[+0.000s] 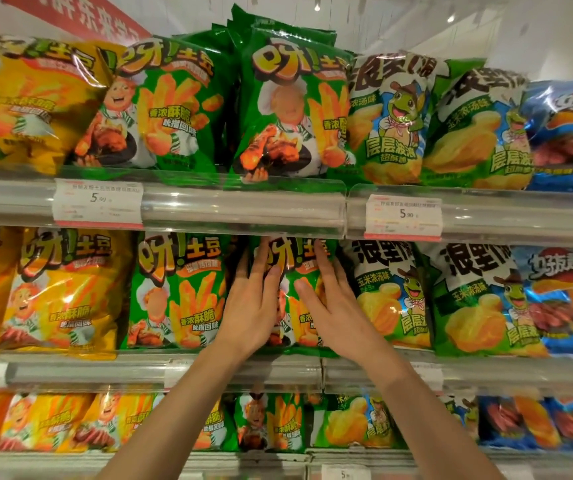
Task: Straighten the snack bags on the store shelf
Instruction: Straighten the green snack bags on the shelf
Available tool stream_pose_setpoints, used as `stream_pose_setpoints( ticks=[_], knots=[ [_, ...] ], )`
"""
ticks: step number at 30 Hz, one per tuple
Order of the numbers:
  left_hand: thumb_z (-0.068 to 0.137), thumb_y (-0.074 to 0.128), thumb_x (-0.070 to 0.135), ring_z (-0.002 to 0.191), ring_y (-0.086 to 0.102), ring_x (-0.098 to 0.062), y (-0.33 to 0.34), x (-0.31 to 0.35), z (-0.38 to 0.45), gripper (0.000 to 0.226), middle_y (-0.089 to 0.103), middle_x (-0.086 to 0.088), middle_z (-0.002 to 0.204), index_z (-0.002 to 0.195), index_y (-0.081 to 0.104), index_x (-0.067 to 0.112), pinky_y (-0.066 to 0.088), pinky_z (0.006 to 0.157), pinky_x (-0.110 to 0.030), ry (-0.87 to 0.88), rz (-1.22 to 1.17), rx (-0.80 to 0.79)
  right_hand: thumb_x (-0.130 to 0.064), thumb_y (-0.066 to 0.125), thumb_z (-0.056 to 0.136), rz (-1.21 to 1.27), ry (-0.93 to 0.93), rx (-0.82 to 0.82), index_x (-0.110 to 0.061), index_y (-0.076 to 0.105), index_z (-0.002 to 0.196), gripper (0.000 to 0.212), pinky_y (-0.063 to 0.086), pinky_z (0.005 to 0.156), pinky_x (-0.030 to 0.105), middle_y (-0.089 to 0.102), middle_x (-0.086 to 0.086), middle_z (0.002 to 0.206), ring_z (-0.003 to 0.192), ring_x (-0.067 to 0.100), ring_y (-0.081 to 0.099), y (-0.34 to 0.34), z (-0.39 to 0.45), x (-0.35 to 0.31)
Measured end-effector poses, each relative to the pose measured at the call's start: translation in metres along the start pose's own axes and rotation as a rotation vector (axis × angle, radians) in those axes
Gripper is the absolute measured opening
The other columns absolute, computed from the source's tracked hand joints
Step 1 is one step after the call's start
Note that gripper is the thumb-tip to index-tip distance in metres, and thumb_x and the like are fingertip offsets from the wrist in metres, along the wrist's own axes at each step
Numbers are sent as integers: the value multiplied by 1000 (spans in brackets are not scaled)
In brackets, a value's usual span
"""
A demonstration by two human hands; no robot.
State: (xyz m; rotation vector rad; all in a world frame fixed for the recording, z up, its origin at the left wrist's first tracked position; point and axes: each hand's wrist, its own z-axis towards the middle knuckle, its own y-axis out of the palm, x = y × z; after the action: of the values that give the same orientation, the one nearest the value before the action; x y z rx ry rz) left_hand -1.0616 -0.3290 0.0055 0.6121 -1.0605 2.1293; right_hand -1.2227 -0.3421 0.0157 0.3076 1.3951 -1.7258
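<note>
Centrally, the store shelf [243, 216] carries three tiers of snack bags behind clear rails, yellow at left, green in the middle, blue at right. You face the middle tier, where the green snack bag [288, 268] stands upright between neighbouring bags. Your left hand [254, 303] and right hand [330, 306] lie flat on its front with straight fingers, pressing rather than clasping it.

Flat hands [292, 299] on green snack bag [295, 258]
</note>
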Motion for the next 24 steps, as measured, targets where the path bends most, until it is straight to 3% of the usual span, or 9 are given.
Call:
stream_pose_setpoints(
  ticks=[1, 4, 8, 11, 13, 17, 21, 24],
  knots=[
    [107, 29, 41, 154, 5, -16, -2, 0, -2, 51, 10, 15, 162, 149, 2, 52, 23, 118, -38, -14, 2, -7, -70, 34, 94, 34, -8, -30, -66, -10, 144, 68, 20, 122, 45, -6, -13, 166, 153, 15, 11, -5, -1, 2],
    [105, 36, 45, 150, 19, -11, -11, 0, -13, 55, 23, 9, 163, 153, 10, 50, 29, 115, -32, -13, -4, 33, -61, 48, 94, 168, -31, -75, -67, 0, 145, 70, 23, 123, 41, 3, -25, 164, 150, 2, 12, -16, -8, 10],
    [102, 51, 36, 138, 33, 6, -22, 1, -43, 52, 34, 39, 140, 147, 26, 48, 32, 112, -23, -34, -84, 24, -50, 57, 94, 273, -10, -69, -56, 21, 149, 66, 30, 118, 28, 22, -29, 157, 143, -5, 27, -21, -33, 23],
    [99, 56, 37, 128, 48, 3, -29, -1, -70, 45, 49, 24, 139, 143, 45, 36, 45, 107, -29, -133, -129, 20, -44, 58, 92, 322, 49, -48, -46, 44, 142, 51, 37, 111, 23, 35, -29, 146, 134, -2, 41, -18, -56, 29],
    [98, 56, 36, 117, 55, 7, -35, -2, -87, 42, 59, 19, 130, 140, 50, 33, 50, 97, -21, -182, -126, 45, -45, 57, 91, 342, 57, -26, -44, 53, 134, 44, 43, 105, 18, 42, -31, 138, 126, -6, 48, -14, -72, 33],
    [100, 55, 32, 105, 61, 9, -47, -3, -116, 34, 66, 22, 116, 133, 52, 38, 47, 81, -6, -250, -115, 54, -44, 55, 91, 226, 13, 131, -37, 60, 125, 35, 31, 89, -5, 50, -31, 128, 116, -23, 43, -6, -95, 36],
    [99, 57, 35, 100, 66, 3, -61, -9, -127, 32, 68, 23, 110, 130, 55, 40, 50, 79, -10, -294, -161, 63, -43, 56, 91, 177, 49, 225, -37, 63, 118, 28, 43, 84, 5, 60, -22, 117, 103, -6, 60, 3, -102, 29],
    [98, 57, 38, 99, 66, 4, -76, -19, -126, 29, 67, 24, 109, 127, 56, 43, 52, 78, -12, -290, -193, 63, -37, 58, 95, 153, 112, 256, -39, 64, 115, 22, 45, 77, 7, 64, -20, 112, 97, -9, 60, 11, -104, 16]
  ],
)
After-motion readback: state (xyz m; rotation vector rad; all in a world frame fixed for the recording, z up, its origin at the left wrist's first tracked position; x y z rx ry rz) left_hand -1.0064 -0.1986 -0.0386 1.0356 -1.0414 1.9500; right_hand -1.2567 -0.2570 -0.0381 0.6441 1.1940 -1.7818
